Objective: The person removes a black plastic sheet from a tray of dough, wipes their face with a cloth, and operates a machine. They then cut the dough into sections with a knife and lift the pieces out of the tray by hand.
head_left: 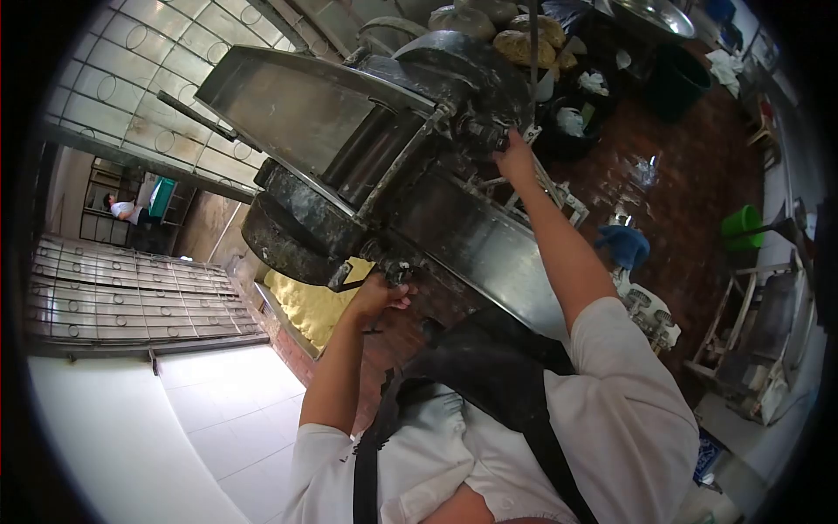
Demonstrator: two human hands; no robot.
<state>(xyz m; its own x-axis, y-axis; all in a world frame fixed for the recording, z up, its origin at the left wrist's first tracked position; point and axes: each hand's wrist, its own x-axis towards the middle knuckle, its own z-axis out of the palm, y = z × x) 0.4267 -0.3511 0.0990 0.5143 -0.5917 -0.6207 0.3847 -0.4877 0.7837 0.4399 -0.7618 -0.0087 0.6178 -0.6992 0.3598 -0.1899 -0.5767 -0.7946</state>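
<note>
The left hand [381, 293] is closed around a small dark knob [398, 273] on the low side of the big grey metal roller machine [367, 157]. The right hand [515, 159] reaches up and pinches a small metal part [530, 134] near the machine's top. Yellow dough [314, 301] lies under the machine.

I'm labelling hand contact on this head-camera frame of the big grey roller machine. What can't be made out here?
Head view only:
- Left hand: its fingers curl round a small dark part under the grey metal roller machine; the part is hidden by the hand.
- Right hand: fingertips are lost among dark fittings, so the grip is unclear.
- Yellow sheet: mostly covered by the machine and left forearm.
- Distant person: too small for detail.
</note>
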